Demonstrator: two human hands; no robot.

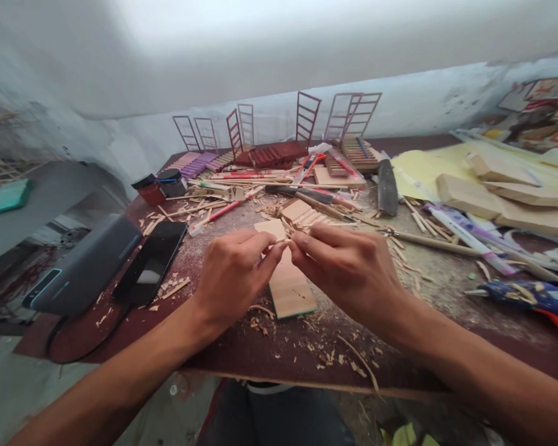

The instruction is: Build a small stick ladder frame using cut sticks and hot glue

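Both hands are meeting right in the middle, fingertips nearly touching. The left hand (232, 272) and the right hand (348, 266) are each pinching one end of a tiny wood sliver (286, 242) between thumb and forefinger. So both are clamped on the same little piece, which is sitting between the two sets of fingertips, up off the table (270, 356).

Directly under the hands a flat wooden board (291, 294) is lying on the table, partly hidden by the fingers, with its near end poking out below them. Wood shavings (260, 323) are lying scattered all around it.

Off to the left of the left hand, a black phone (151, 260) is lying face up, and a dark power bank (86, 263) is sitting just beside it near the table edge. Behind those, a couple of small paint pots (160, 186) are standing, and a red pencil (227, 209) is lying in a mess of thin sticks.

Well off to the right of the right hand, a blue glue gun (534, 296) is lying on its side, and pale wood blocks (469, 195) are lying beyond it, near a yellow sheet (418, 167).

At the far edge, little ladder frames (307, 114) are standing upright against the wall, with a dark red slatted piece (274, 153) and a purple one (198, 166) lying in front of them.
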